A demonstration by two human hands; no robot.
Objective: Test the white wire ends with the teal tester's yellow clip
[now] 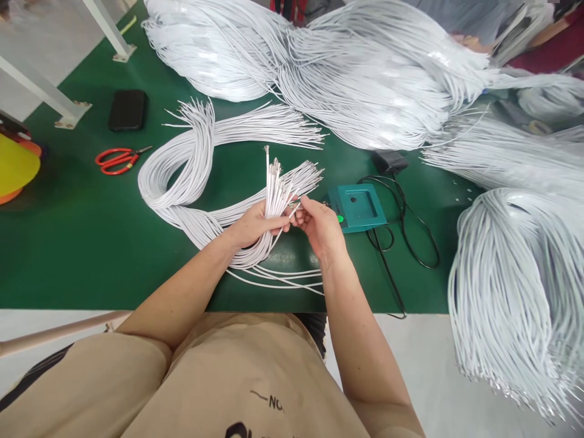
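Note:
My left hand [258, 225] is wrapped round a bundle of white wires [275, 190], whose stripped ends point up and away from me. My right hand [318, 222] is closed beside it, thumb and fingers pinching the end of a single white wire [294, 210] that leans out of the bundle. From my left hand the wires loop down and back to a coiled hank of white wires [155, 176] on the table. Just right of my right hand sits a small teal device [362, 207] with a green button.
Red-handled snips [119, 160] and a black box [128, 110] lie at the left on the green table [59, 255]. Large heaps of white wire [365, 73] fill the back; another bundle [499, 274] hangs over the front edge at right. A black cable [410, 219] trails behind the device.

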